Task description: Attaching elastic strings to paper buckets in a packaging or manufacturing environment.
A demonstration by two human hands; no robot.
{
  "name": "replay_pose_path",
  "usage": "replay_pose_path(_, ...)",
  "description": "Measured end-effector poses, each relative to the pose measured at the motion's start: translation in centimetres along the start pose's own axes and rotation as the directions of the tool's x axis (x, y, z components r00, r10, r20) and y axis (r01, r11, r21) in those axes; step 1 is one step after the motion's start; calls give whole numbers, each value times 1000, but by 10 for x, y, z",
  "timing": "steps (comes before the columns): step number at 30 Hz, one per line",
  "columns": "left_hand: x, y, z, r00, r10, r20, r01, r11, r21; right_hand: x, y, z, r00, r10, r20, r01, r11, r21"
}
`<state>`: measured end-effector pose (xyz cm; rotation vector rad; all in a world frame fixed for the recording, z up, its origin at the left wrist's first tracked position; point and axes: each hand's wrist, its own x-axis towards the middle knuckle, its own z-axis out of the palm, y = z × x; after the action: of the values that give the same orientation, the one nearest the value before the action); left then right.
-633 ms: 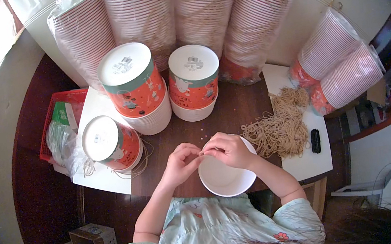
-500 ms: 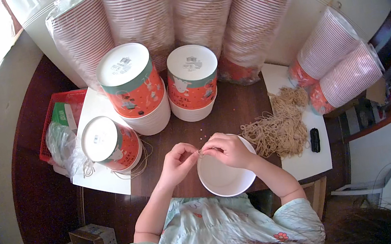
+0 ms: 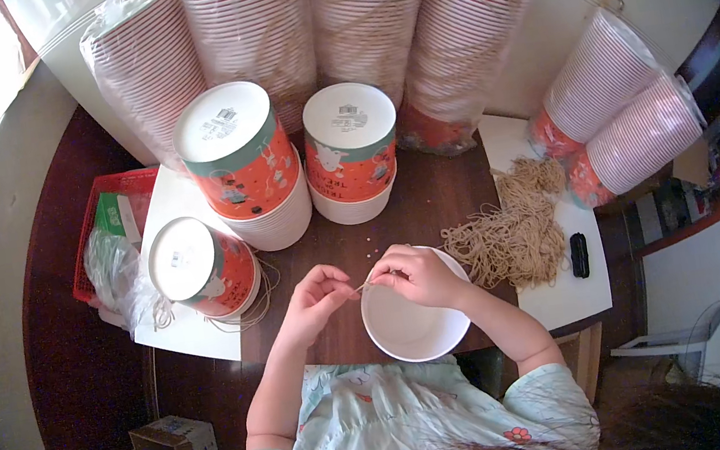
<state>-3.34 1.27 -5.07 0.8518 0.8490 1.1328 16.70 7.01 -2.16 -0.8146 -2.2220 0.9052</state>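
Head view: thin string (image 3: 362, 287) located near the left rim of an open white bucket (image 3: 423, 349). Left hand (image 3: 313, 306) pinches the string, thumb against finger; right hand (image 3: 421, 278) holds it in a narrow pinch. Tangled twine pile (image 3: 517, 230) lies right of the bucket; 3 upturned bucket stacks (image 3: 253, 185) stand beyond, leftward.

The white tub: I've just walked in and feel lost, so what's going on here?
Someone's left hand and right hand pinch a thin tan cord between them. The right hand is over the white tub, which stands open side up. A tangled cord pile lies right of the tub; upside-down printed tubs stand beyond and to the left.
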Motion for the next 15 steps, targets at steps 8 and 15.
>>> replay_pose_path(8,-1,13,19,985,-101,140,74,979,188,1,-9,-4,995,-89,-44,91,995,35)
replay_pose_path(15,-1,6,25,999,36,4,-34,914,403,1,-7,-3,993,-108,-50,110,993,31)
